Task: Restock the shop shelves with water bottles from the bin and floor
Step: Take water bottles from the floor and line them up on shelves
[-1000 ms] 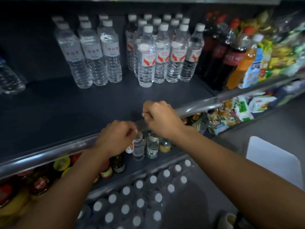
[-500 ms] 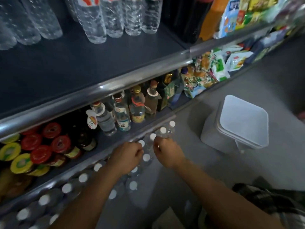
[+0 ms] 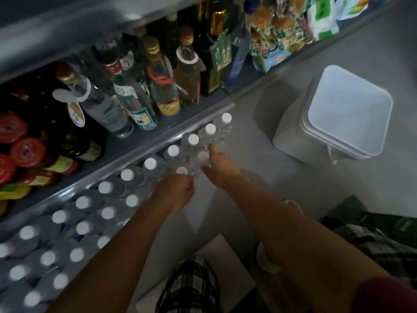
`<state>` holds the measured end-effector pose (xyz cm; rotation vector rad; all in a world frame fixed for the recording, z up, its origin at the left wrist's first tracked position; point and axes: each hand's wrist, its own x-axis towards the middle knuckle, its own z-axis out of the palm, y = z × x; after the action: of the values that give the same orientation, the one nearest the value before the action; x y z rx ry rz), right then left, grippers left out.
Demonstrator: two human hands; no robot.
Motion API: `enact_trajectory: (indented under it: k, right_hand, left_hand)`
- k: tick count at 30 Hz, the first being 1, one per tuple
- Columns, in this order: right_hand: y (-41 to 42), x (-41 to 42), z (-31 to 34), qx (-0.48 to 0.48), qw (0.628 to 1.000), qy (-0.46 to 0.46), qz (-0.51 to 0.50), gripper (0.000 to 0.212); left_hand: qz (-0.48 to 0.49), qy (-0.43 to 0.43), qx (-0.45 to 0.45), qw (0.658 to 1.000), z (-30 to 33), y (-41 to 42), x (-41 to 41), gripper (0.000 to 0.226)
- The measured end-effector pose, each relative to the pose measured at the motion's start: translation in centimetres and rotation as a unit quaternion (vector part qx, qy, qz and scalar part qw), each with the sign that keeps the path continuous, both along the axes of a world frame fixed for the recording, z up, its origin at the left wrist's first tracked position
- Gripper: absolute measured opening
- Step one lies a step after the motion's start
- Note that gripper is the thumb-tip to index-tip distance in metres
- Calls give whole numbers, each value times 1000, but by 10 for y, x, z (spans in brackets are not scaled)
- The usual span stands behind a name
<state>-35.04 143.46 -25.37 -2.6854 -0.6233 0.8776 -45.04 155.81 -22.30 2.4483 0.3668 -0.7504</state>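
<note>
**Both hands reach the floor stock below the shelves**

You bend over the water bottles (image 3: 94, 222), which stand capped and upright in a long band on the floor from the lower left of the frame up to its centre, tucked against the foot of the shelf unit (image 3: 140, 152), probably to keep the aisle free. Your left hand (image 3: 174, 192) is curled at the neck of a bottle near the row's near edge; whether the grip has closed on it cannot be told. Your right hand (image 3: 220, 168) has its fingers extended, resting against the side of a neighbouring bottle (image 3: 203, 158), seemingly to steady it. At right, well apart from the bottles, stands the lidded white bin (image 3: 343, 114). Glass bottles (image 3: 158, 86) crowd the shelf above.
</note>
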Motion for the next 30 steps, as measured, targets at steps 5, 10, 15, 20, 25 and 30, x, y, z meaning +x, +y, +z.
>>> enact_trajectory:
  k: [5,10,15,20,25,30]
  right_hand:
    - [13,10,-24,-20,999,-6,48,72]
    - [24,15,-38,-23,997,-39,64,63]
    - [18,21,-33,-26,996,-40,76,55]
    - [-2,32,7,11,998,-35,55,49]
    - [-19,42,74,63,996,-48,49,42]
    - [-18,45,154,102,987,-113,59,31]
  left_hand:
    - [3,15,2,1000,-13,-2,4,25]
    - [5,15,6,1000,-23,-3,3,22]
    - [12,1,7,1000,-17,1,10,23]
    - [13,-30,-2,999,10,9,23,21]
    - [-12,-69,8,997,56,17,38,20]
    - [-32,-130,18,991,115,26,49,19]
